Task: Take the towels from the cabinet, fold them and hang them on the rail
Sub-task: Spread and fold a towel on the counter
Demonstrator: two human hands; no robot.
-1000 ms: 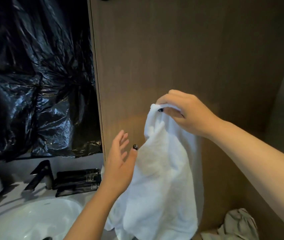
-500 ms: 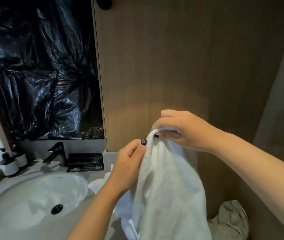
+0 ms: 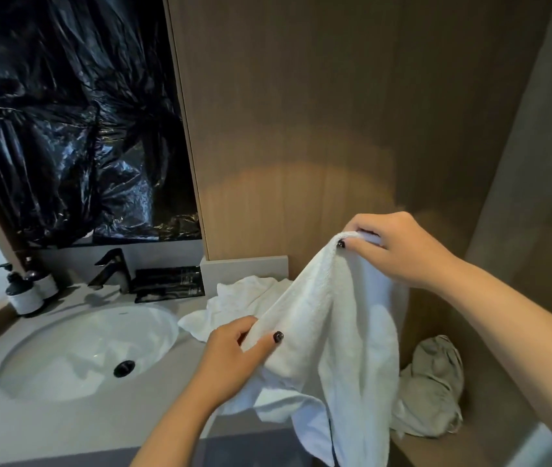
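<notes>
White towel [image 3: 328, 332]: right hand [image 3: 399, 251] pinches top corner; left hand [image 3: 234, 352], slid down from beside it, pinches lower edge. Folding begun.

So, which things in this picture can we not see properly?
Head view only:
- The rail: outside the frame.
- Towel: its bottom is cut off by the lower edge.
- Second towel on the counter: partly hidden behind the first.
- Left hand fingertips: buried in the cloth.
- Bottle labels: too small.
</notes>
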